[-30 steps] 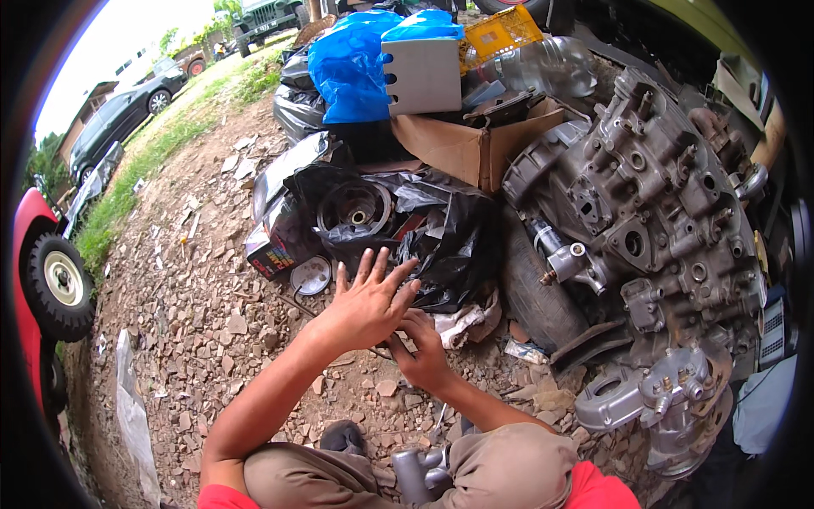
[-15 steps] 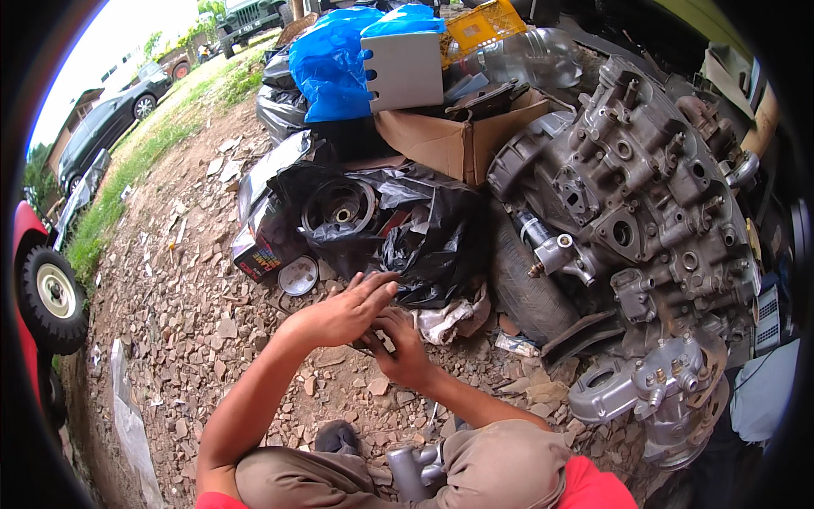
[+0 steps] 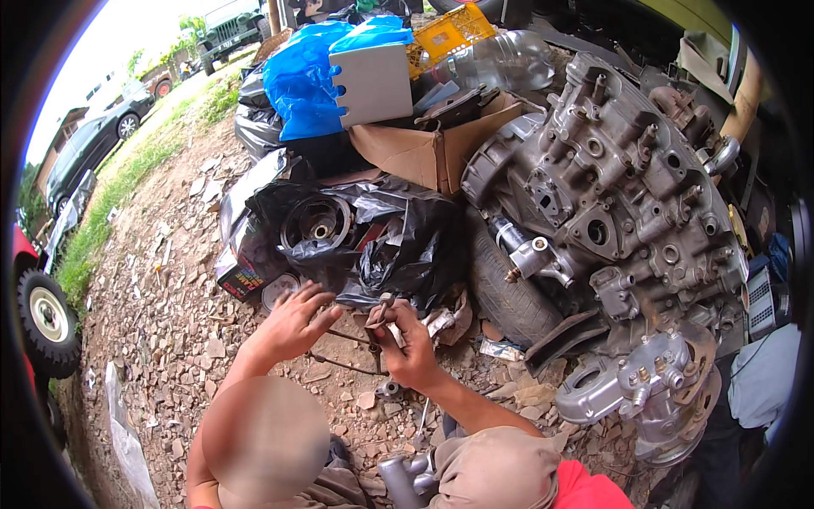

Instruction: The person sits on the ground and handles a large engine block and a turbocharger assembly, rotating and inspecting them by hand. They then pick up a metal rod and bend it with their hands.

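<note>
left grip (image 3: 292,324) away, part (image 3: 377,318) in right (image 3: 413,356)

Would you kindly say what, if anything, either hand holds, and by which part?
The right hand pinches a small brownish metal piece, its gripped part unclear; the open left hand appears empty.

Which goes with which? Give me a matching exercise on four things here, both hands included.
1. left hand
2. right hand
3. tyre
4. plastic crate

A. yellow
B. holding a small metal part
C. fingers spread, apparently empty
D. between the black plastic bag and the large metal casting

Pairs: 1-C, 2-B, 3-D, 4-A
</note>
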`<action>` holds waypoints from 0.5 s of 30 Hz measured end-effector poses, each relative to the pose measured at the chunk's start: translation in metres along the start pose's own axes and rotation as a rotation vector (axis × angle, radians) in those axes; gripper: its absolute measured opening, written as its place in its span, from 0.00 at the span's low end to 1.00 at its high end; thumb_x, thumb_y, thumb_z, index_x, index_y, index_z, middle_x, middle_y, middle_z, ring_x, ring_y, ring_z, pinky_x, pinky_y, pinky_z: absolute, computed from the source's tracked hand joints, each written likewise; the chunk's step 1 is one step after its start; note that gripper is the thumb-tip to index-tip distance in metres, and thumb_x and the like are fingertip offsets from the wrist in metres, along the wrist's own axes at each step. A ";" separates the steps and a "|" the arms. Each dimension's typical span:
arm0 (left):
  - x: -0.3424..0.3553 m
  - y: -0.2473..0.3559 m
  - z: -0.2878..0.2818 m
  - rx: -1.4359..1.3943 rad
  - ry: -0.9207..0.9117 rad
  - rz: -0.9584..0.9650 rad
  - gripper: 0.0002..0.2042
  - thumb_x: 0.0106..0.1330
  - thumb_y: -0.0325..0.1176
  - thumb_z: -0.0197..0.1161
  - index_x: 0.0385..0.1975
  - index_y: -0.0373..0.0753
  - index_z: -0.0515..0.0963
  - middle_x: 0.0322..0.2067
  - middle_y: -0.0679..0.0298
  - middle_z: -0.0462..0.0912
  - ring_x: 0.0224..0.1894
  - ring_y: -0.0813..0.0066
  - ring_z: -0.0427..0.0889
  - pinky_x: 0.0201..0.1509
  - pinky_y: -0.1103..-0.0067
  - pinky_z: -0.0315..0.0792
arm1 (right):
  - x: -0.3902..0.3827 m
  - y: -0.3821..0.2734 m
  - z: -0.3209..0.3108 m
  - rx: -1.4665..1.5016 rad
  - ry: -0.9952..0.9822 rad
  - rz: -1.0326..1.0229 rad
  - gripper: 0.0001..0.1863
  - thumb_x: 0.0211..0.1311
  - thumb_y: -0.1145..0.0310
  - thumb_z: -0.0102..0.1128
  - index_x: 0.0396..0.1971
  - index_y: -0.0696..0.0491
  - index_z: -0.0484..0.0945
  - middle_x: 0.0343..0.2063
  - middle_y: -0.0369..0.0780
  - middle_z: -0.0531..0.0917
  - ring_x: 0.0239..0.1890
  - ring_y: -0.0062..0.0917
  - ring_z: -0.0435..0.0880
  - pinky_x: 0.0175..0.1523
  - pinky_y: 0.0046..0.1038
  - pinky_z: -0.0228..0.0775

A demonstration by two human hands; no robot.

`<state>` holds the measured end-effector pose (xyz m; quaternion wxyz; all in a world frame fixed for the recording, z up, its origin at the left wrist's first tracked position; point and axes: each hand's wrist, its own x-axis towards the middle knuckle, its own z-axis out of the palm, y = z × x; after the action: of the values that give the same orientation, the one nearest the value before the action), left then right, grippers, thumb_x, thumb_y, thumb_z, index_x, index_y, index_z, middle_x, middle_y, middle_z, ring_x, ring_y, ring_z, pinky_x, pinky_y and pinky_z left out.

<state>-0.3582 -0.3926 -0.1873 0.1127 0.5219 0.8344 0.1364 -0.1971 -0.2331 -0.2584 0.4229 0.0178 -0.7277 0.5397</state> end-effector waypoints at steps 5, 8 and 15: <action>-0.016 0.005 0.038 -0.802 -0.073 -0.019 0.28 0.79 0.51 0.40 0.47 0.31 0.81 0.41 0.55 0.86 0.48 0.69 0.82 0.57 0.72 0.71 | -0.001 -0.002 -0.006 -0.040 -0.021 -0.083 0.06 0.62 0.82 0.54 0.37 0.57 0.75 0.37 0.40 0.79 0.43 0.32 0.76 0.55 0.30 0.63; -0.009 0.015 0.046 -0.864 0.045 -0.055 0.26 0.78 0.50 0.46 0.38 0.30 0.81 0.29 0.61 0.84 0.35 0.76 0.81 0.45 0.76 0.73 | -0.005 0.010 -0.008 0.107 0.047 0.140 0.06 0.61 0.79 0.58 0.38 0.56 0.77 0.39 0.43 0.79 0.46 0.36 0.78 0.55 0.33 0.65; 0.009 0.030 0.064 -1.014 0.127 -0.117 0.28 0.79 0.50 0.44 0.22 0.35 0.77 0.17 0.67 0.76 0.22 0.81 0.74 0.29 0.80 0.67 | -0.006 0.018 -0.008 0.060 0.073 0.114 0.03 0.67 0.78 0.56 0.38 0.58 0.76 0.38 0.40 0.79 0.44 0.27 0.78 0.53 0.28 0.68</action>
<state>-0.3154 -0.3649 -0.2375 0.3083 0.3448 0.6964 0.5487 -0.1971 -0.2213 -0.2759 0.4169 -0.0306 -0.6954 0.5846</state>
